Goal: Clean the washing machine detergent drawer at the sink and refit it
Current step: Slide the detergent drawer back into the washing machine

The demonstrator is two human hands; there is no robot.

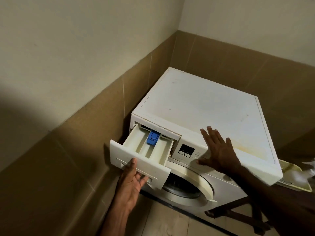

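A white front-loading washing machine [201,103] stands in a tiled corner. Its cream detergent drawer [144,150] is pulled most of the way out of its slot at the top left. The drawer has three compartments, and a blue cap [152,137] sits at the back of the middle one. My left hand [133,181] grips the handle recess of the drawer's front panel from below, thumb on the panel face. My right hand [218,150] lies flat with fingers spread on the machine's top front edge, beside the control display [185,150].
Tan tiled walls close in on the left and behind the machine. The round door [187,183] is below the drawer. A cream tray [296,176] with crumpled white material sits at the right, next to the machine. Pale floor tiles lie below.
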